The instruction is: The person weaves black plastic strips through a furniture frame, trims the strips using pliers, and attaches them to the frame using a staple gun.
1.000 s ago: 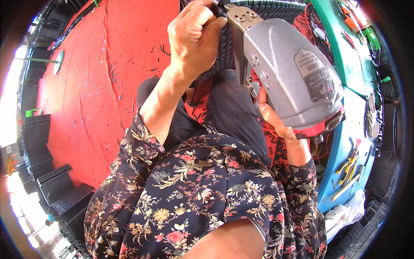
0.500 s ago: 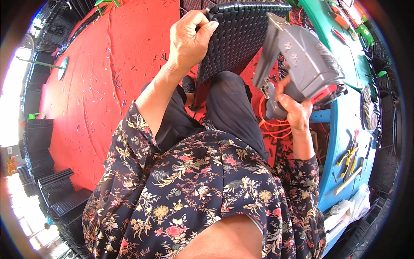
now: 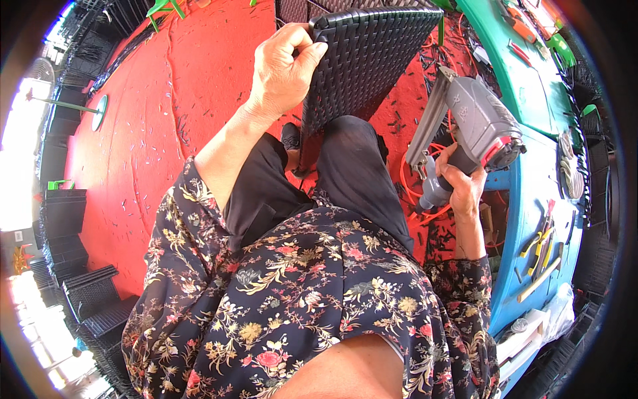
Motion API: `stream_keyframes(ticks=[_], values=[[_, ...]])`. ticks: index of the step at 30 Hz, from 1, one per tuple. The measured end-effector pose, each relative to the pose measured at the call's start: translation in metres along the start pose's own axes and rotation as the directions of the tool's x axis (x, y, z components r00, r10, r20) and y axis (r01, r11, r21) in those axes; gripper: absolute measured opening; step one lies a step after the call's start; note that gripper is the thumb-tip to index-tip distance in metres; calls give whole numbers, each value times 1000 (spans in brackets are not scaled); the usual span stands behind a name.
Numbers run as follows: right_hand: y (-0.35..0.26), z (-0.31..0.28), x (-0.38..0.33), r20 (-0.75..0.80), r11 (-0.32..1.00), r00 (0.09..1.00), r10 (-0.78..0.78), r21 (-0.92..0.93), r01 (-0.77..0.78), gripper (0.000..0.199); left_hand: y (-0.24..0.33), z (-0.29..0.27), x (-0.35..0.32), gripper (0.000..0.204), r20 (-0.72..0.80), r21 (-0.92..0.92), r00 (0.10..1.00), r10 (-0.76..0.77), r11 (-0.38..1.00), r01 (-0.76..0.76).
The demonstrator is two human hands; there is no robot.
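Observation:
A black woven panel (image 3: 362, 63) stands tilted between my knees, its upper edge facing away from me. My left hand (image 3: 284, 70) grips the panel's upper left corner, thumb and curled fingers closed on it. To the right, clear of the panel, my right hand (image 3: 463, 181) holds a grey and black pneumatic nail gun (image 3: 482, 116) by its handle. The gun's long magazine slants up and away on its left side. An orange air hose (image 3: 407, 174) loops on the floor below the gun.
At my right stands a blue table (image 3: 525, 233) with pliers (image 3: 541, 243), a wooden-handled tool (image 3: 538, 279) and a glove (image 3: 569, 166). Beyond it is a green table (image 3: 508, 66) bearing more tools. Dark scraps lie over the red floor (image 3: 206, 80). Stacked black woven panels (image 3: 100, 292) line the left.
My right hand has moved the nail gun slightly down and to the right, away from the panel. The panel and my left hand have shifted a little left.

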State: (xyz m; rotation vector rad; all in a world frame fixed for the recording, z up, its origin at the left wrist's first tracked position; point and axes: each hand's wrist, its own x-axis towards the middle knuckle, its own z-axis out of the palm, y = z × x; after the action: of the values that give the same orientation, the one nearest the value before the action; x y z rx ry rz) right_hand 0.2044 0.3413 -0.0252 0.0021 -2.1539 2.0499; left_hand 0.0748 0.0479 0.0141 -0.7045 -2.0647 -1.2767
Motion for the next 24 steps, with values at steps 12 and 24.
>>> stream_keyframes(ticks=[12,24], values=[[9,-3,-7,-48,997,997,62,57,-60,9,23,-10,18,32,49,196,989,143,969,-150],[29,-11,-14,-4,993,993,115,-3,-115,16,30,-5,50,22,64,265,980,-188,950,165]])
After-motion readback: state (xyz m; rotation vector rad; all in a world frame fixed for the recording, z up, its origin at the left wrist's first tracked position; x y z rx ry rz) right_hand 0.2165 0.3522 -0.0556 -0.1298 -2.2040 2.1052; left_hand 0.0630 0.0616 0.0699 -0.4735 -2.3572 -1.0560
